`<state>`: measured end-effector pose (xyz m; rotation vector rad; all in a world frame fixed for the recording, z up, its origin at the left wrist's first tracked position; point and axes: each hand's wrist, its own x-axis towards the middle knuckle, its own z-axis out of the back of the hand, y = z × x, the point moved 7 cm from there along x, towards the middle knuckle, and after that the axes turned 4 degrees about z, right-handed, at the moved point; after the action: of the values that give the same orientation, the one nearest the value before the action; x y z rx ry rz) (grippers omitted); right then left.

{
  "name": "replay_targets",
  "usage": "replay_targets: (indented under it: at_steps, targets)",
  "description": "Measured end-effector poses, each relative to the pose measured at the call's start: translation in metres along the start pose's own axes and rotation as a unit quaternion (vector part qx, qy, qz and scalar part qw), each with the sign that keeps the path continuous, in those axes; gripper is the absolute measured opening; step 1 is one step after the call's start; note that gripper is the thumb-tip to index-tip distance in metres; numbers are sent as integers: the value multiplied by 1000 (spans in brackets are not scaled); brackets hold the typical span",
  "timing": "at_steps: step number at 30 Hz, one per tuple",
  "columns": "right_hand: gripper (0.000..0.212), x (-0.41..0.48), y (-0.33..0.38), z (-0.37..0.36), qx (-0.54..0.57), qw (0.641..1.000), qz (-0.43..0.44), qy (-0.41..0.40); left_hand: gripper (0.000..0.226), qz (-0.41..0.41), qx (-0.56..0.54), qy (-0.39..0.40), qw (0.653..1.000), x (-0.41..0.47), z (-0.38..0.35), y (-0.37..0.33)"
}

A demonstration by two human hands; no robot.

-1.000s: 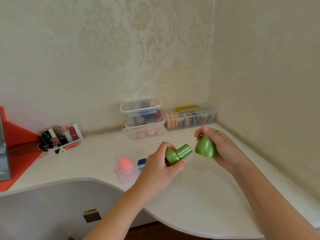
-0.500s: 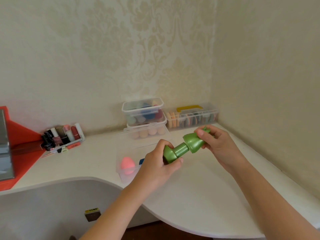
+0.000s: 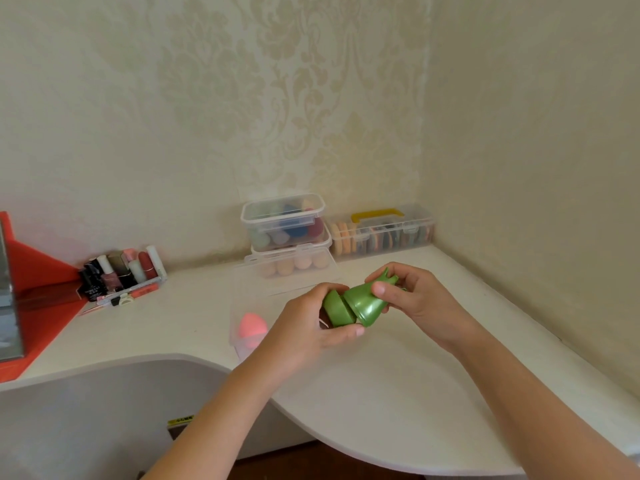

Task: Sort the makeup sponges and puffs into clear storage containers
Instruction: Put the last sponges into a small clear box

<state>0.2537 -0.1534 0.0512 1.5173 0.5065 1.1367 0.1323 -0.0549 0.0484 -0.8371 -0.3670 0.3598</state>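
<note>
Head view: both hands clasp the green holder (image 3: 356, 306) — left hand (image 3: 308, 327) on its base, right hand (image 3: 412, 296) on its cap — long axis rising rightward.

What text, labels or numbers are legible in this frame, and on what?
None can be read.
Yellow sticker under the desk edge: dark marks, too blurred.
Black bottle in the cosmetics tray: white print, too small.
Green case held in both hands: no visible lettering.
Clear containers: no labels visible.

soft even daylight | faint shadows | edges bowed | far containers perhaps slightly blurred
</note>
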Motion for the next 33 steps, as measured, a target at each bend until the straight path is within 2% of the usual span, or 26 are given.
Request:
replay_targets:
  at_steps: [4, 7, 14, 18, 21, 27, 33]
  targets:
    - [24, -1, 8, 0, 6, 1000, 26, -7, 67, -5, -26, 35, 999, -1, -2, 1]
    - [22, -3, 14, -2, 23, 998, 53, -1, 62, -16, -52, 47, 997, -3, -2, 2]
    - [37, -6, 13, -17, 31, 996, 80, 27, 58, -19, -60, 61, 996, -7, 3, 3]
    - [41, -10, 17, -30, 34, 994, 93, 55, 49, -20, -149, 81, 985, -10, 2, -8]
    - [46, -15, 21, -39, 20, 992, 117, 41, 50, 3, -204, 37, 978, -10, 7, -11]
    - [43, -22, 30, -43, -128, 975, 181, -11, 52, 136, -263, -71, 953, -13, -1, 3]
    - [51, -22, 20, -41, -48, 988, 142, -42, 53, 116, -282, -127, 944, -13, -9, -3]
